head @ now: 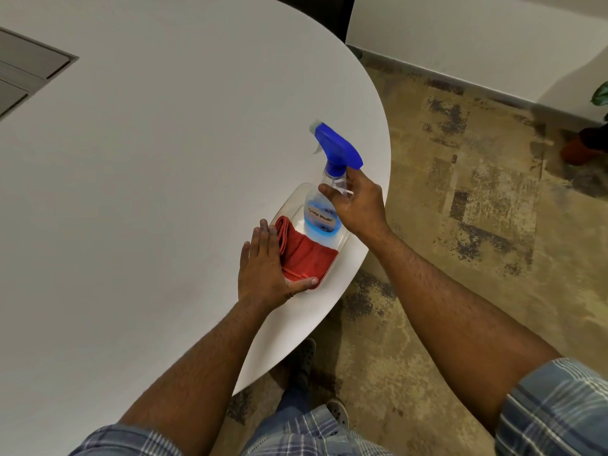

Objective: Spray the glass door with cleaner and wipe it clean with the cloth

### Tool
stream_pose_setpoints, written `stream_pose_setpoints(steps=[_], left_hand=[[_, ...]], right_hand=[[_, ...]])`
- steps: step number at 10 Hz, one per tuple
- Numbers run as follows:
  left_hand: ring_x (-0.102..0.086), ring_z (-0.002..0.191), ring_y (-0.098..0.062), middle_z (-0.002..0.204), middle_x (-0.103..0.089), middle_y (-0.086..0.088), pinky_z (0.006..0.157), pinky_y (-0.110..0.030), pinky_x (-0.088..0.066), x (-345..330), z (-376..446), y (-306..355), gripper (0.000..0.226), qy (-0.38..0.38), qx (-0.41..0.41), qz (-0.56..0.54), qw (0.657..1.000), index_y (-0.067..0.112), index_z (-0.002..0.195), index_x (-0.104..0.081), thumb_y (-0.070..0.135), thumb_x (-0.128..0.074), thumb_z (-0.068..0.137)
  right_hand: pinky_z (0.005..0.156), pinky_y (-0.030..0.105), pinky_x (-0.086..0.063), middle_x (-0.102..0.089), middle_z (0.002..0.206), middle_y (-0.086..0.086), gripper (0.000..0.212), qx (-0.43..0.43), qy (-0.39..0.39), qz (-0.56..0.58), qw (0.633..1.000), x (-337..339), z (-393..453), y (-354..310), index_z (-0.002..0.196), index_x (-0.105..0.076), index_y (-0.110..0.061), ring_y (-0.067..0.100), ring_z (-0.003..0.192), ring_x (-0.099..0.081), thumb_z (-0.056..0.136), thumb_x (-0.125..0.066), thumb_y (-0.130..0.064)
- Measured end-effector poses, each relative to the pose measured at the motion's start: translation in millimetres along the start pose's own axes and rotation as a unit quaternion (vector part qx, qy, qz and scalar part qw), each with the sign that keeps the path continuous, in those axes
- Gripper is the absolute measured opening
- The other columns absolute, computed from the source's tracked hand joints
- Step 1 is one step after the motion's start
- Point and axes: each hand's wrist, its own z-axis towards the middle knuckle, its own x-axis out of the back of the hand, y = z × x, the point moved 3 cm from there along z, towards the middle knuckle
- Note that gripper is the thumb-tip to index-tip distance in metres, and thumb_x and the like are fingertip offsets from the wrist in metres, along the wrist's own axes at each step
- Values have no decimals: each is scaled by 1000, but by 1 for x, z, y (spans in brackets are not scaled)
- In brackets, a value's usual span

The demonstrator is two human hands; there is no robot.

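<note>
A clear spray bottle (320, 215) with a blue trigger head and blue liquid stands in a clear plastic tray (296, 199) near the right edge of a white round table (148, 159). My right hand (357, 200) is wrapped around the bottle's neck just under the trigger head. A folded red cloth (306, 253) lies in the same tray, in front of the bottle. My left hand (266, 264) lies flat against the tray's left side, fingers straight, with the thumb resting on the cloth's near corner. No glass door is in view.
A grey recessed panel (29, 70) sits in the tabletop at the far left. Right of the table is patterned brown floor (460, 192), a white wall base (460, 44) and a potted plant (589, 136) at the right edge. My shoes show below the table edge.
</note>
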Motion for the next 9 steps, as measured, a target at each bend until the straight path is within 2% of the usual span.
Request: stream_pose_setpoints(steps=[2,3,4,5,6,7,8,9], left_hand=[[17,151,-22,162,27,-2,124,-48,-2,2,0,0,146,-3,-5,-8,1000,20,154,20,104,-30,46],[16,151,-23,162,25,-3,124,-49,-2,2,-1,1,146,1,-8,-5,1000,20,154,20,105,-26,44],[14,152,-24,163,23,-3,124,-49,-3,3,-1,1,146,5,-12,-12,1000,21,154,20,107,-21,43],[13,152,-25,163,23,-3,124,-49,-3,3,-2,1,145,5,-18,-20,1000,21,154,20,106,-23,45],[14,152,-23,162,24,-2,124,-47,-1,4,-3,2,134,21,-19,-21,999,23,154,19,102,-24,56],[10,152,-21,163,19,1,124,-45,-1,8,-5,8,121,49,-59,-19,997,27,154,16,97,-29,66],[-14,152,-24,165,-14,-3,121,-45,-10,13,-8,35,98,108,-161,-3,981,24,157,-14,83,-38,83],[-29,147,-25,159,-32,-5,120,-44,-20,12,-7,59,82,121,-223,-9,967,19,153,-34,73,-36,92]], right_hand=[[98,41,-50,-66,124,13,51,-15,-11,19,1000,-5,3,13,128,-55,-9,26,117,-61,85,-74,-29],[98,37,-47,-65,126,11,53,-21,-10,30,999,-5,7,15,130,-54,-10,24,120,-59,85,-74,-29],[104,39,-45,-62,133,10,58,-22,-32,21,999,-4,14,18,134,-50,-11,25,126,-55,86,-73,-33],[103,36,-43,-59,136,9,67,-10,-60,-10,998,-3,14,21,138,-45,-15,24,128,-53,83,-72,-43],[102,32,-37,-46,150,4,91,-1,-85,-52,995,2,2,33,149,-30,-22,15,133,-43,77,-68,-62],[110,38,-35,-32,159,1,94,-5,-54,-73,996,8,-13,44,153,-23,-25,16,142,-33,78,-56,-72],[116,46,-32,-21,163,0,81,-9,13,-106,994,24,-45,66,153,-25,-25,17,147,-25,88,-37,-72],[117,51,-29,-16,164,-2,80,-28,41,-141,989,35,-60,86,153,-23,-27,17,149,-20,89,-26,-74]])
